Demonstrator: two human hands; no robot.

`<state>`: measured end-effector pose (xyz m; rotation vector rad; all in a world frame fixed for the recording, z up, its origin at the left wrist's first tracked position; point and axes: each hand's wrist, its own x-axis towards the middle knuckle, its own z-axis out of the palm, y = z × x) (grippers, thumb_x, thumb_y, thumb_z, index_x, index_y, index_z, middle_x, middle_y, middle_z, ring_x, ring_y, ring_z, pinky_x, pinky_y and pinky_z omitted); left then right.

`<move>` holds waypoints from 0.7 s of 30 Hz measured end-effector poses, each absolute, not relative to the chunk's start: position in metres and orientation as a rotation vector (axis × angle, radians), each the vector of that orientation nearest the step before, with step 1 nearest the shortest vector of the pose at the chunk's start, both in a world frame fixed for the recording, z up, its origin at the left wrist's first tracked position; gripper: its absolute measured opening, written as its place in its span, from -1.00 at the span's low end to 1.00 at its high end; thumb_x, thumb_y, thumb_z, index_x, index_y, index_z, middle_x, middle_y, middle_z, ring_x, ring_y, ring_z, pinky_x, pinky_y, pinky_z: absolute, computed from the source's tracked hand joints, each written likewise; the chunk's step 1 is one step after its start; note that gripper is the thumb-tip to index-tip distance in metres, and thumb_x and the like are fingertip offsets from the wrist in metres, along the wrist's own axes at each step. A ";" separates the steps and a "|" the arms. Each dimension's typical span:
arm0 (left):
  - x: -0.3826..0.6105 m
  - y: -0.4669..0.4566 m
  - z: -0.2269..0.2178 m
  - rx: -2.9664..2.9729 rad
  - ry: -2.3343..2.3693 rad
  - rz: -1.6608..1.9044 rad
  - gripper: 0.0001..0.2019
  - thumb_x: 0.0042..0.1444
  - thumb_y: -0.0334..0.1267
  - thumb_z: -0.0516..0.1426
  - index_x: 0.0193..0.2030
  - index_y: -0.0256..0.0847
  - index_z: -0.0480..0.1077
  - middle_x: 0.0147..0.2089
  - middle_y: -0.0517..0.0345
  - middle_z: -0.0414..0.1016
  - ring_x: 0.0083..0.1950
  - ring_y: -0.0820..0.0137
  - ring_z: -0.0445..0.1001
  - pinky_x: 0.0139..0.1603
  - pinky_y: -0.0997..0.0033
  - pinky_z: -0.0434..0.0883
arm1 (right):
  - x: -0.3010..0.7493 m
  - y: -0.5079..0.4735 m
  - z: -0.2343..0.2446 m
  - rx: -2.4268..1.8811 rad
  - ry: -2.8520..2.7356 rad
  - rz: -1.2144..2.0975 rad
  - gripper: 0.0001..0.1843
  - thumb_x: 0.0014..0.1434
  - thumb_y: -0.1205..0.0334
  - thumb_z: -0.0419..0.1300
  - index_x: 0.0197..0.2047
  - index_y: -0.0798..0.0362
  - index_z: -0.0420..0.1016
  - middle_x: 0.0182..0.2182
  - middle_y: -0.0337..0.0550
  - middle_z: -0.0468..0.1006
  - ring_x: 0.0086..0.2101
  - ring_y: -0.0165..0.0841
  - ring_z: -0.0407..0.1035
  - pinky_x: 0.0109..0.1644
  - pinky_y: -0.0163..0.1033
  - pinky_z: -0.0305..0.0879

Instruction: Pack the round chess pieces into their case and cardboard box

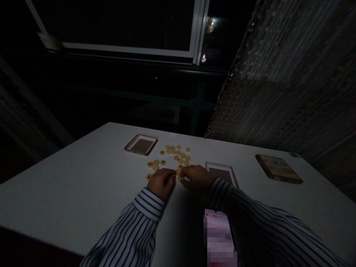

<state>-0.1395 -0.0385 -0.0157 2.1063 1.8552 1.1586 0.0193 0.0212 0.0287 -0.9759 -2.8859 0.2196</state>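
Note:
Round pale wooden Chinese chess pieces [180, 161] lie loosely scattered on the white table. A few show red or black characters, among them a black-marked piece [162, 162] and a red-marked piece [150, 164]; many others look blank on top. My left hand [162, 182] rests at the near edge of the group, fingers curled together with the tips beside the right hand's; anything inside them is hidden. Opposite it, my right hand [197, 178] has thumb and forefinger closed around a pale Chinese chess piece [180, 177], low over the table.
An open shallow box [141, 144] sits at the far left, and a white-rimmed tray [221, 165] lies just beyond my right wrist. Farther right is a decorated box [279, 168]. A lit phone [219, 231] lies under my right forearm. Bead-like curtain strands [278, 85] hang behind the table.

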 end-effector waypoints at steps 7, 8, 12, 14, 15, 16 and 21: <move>-0.139 -0.040 -0.015 2.113 1.706 1.247 -0.77 0.01 -0.30 0.02 -0.20 -0.22 0.41 -0.18 0.07 0.50 -0.13 0.35 0.42 -0.07 0.28 0.35 | 0.024 0.027 0.023 -0.994 -2.471 0.957 -0.83 -0.04 0.17 0.12 -0.37 0.08 0.40 -0.51 -0.27 0.45 -0.47 -0.47 0.31 -0.40 -0.38 0.18; -0.139 -0.041 -0.014 2.102 1.685 1.261 -0.77 0.01 -0.29 0.03 -0.20 -0.21 0.42 -0.18 0.08 0.50 -0.13 0.35 0.42 -0.06 0.28 0.36 | 0.024 0.027 0.023 -0.995 -2.419 1.034 -0.82 -0.05 0.16 0.13 -0.38 0.09 0.40 -0.52 -0.27 0.44 -0.48 -0.48 0.30 -0.40 -0.38 0.18; -0.137 -0.042 -0.011 2.031 1.655 1.257 -0.77 0.02 -0.27 0.04 -0.19 -0.20 0.43 -0.20 0.09 0.51 -0.14 0.36 0.43 -0.09 0.30 0.37 | 0.024 0.026 0.028 -0.971 -2.209 1.325 -0.81 -0.08 0.17 0.15 -0.42 0.13 0.40 -0.54 -0.26 0.41 -0.48 -0.47 0.29 -0.42 -0.37 0.18; -0.137 -0.042 -0.011 1.989 1.673 1.238 -0.77 0.02 -0.26 0.04 -0.19 -0.20 0.43 -0.23 0.09 0.52 -0.17 0.36 0.44 -0.10 0.31 0.38 | 0.023 0.025 0.032 -0.969 -2.123 1.449 -0.81 -0.10 0.18 0.16 -0.43 0.14 0.39 -0.53 -0.25 0.41 -0.48 -0.47 0.29 -0.41 -0.36 0.19; -0.137 -0.042 -0.011 1.965 1.681 1.239 -0.77 0.02 -0.25 0.05 -0.20 -0.20 0.44 -0.24 0.09 0.52 -0.18 0.36 0.45 -0.11 0.32 0.38 | 0.023 0.025 0.033 -0.971 -2.094 1.499 -0.80 -0.11 0.18 0.17 -0.43 0.15 0.38 -0.54 -0.25 0.41 -0.48 -0.47 0.30 -0.40 -0.36 0.20; -0.137 -0.042 -0.011 1.941 1.685 1.248 -0.77 0.01 -0.24 0.05 -0.20 -0.20 0.44 -0.25 0.09 0.53 -0.19 0.36 0.45 -0.12 0.32 0.39 | 0.023 0.025 0.034 -0.972 -2.071 1.537 -0.80 -0.12 0.18 0.18 -0.44 0.15 0.38 -0.54 -0.25 0.41 -0.49 -0.47 0.30 -0.39 -0.35 0.20; -0.135 -0.043 -0.011 1.831 1.672 1.311 -0.78 -0.01 -0.21 0.08 -0.24 -0.19 0.46 -0.28 0.10 0.53 -0.24 0.38 0.47 -0.16 0.38 0.40 | 0.023 0.026 0.033 -0.968 -2.009 1.627 -0.77 -0.11 0.14 0.19 -0.44 0.15 0.37 -0.58 -0.27 0.40 -0.51 -0.49 0.29 -0.37 -0.32 0.22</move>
